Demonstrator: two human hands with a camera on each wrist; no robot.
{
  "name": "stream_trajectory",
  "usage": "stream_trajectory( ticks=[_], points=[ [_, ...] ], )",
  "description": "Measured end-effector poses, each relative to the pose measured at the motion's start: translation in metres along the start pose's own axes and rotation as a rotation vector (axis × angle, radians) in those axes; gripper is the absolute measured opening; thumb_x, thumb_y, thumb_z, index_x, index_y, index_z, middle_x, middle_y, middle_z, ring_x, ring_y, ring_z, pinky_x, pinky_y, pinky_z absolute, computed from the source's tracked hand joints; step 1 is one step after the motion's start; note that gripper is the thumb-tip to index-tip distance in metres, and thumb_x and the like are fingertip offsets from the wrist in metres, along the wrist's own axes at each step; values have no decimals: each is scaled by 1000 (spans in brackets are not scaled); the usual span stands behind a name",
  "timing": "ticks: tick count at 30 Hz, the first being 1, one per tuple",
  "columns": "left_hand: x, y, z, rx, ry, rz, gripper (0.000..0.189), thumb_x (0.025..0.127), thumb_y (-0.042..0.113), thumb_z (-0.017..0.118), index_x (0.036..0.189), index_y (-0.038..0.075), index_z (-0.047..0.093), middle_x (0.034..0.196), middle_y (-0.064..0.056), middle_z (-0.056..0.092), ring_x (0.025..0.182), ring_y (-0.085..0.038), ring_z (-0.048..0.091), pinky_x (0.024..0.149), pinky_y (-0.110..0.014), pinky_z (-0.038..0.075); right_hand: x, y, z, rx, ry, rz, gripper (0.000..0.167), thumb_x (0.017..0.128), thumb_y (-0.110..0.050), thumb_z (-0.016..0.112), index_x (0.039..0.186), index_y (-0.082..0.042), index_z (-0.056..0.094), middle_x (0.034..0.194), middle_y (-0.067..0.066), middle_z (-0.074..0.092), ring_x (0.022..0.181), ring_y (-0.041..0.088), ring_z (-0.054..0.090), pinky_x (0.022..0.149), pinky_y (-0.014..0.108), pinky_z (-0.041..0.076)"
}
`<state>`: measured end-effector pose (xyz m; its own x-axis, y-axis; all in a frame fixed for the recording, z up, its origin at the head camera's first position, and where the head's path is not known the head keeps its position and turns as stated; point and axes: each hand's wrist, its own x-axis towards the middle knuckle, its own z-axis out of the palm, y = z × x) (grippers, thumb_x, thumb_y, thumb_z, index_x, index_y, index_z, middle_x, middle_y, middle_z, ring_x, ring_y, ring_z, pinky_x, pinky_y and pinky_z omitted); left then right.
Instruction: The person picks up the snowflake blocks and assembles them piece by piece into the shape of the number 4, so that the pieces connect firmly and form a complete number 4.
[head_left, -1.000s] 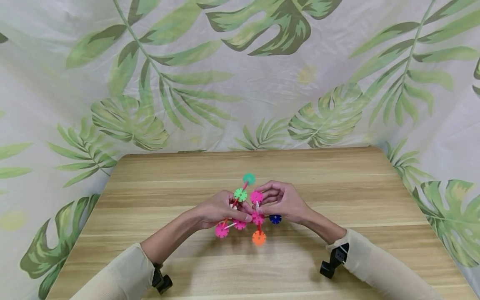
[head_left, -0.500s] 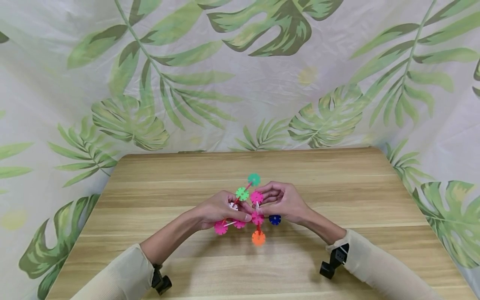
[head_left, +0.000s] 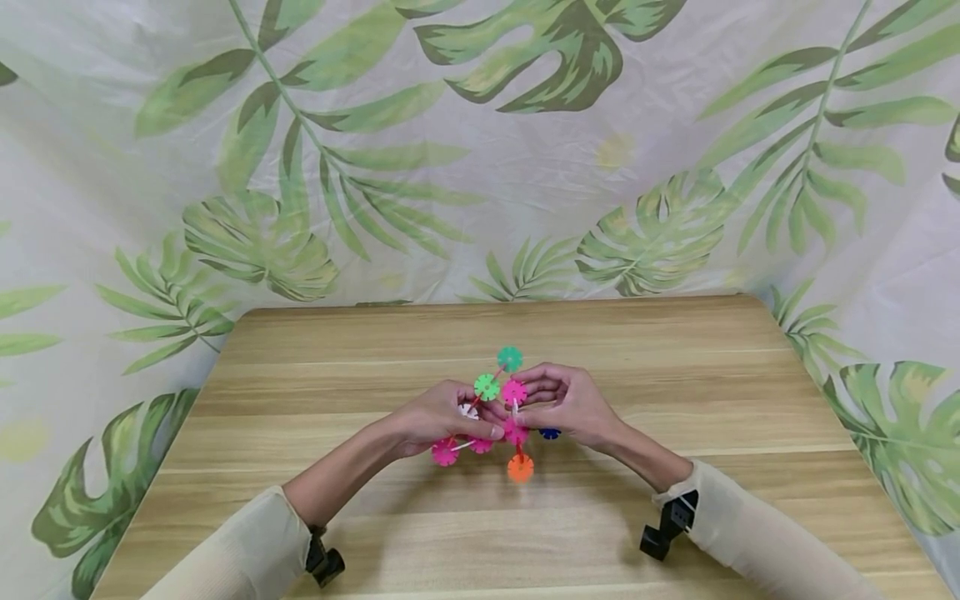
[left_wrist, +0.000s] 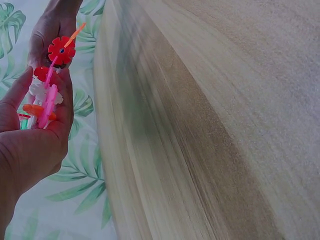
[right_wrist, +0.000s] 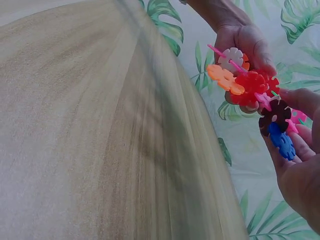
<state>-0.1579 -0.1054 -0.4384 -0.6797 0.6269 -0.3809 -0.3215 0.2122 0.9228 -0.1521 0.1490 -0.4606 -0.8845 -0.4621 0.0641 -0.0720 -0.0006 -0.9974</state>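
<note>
Both hands hold one linked cluster of notched plastic snowflake discs above the table. In the head view my left hand grips its left part, near a white disc and a pink disc. My right hand pinches the right part, beside another pink disc. A green disc and a teal disc stick out at the far end, an orange disc at the near end. The right wrist view shows a blue disc by the right fingers. Fingers hide several joints.
The wood-grain table lies beneath both hands. Behind it hangs a leaf-patterned cloth. Each wrist wears a small black camera, the left one and the right one, close above the tabletop.
The cluster has turned slightly: the teal and green discs have shifted right, the orange disc has risen a little, and the blue disc is more covered. Both hands stay nearly in place.
</note>
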Motion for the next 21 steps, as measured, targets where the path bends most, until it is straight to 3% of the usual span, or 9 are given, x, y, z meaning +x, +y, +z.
stream_trajectory(
  ticks=[6,13,21],
  points=[
    [2,-2,-2,19,-14,27,25,100,15,76,118,-2,73,105,-7,77,92,-14,66,80,-25,56,0,2,1,-23,27,20,51,83,-1,88,130,4,67,110,20,76,96,18,76,85,29,63],
    [6,-3,-4,60,2,8,30,106,27,67,116,0,75,96,-2,72,79,-12,50,65,-23,42,0,8,1,-7,45,38,50,84,-1,88,129,4,66,112,21,75,97,18,76,84,29,64],
    [9,-9,-7,99,18,8,31,109,26,61,124,1,71,107,-6,75,81,-14,52,67,-24,44,0,17,1,-33,67,42,50,83,0,88,128,5,66,116,23,74,98,19,75,85,29,64]
  ],
)
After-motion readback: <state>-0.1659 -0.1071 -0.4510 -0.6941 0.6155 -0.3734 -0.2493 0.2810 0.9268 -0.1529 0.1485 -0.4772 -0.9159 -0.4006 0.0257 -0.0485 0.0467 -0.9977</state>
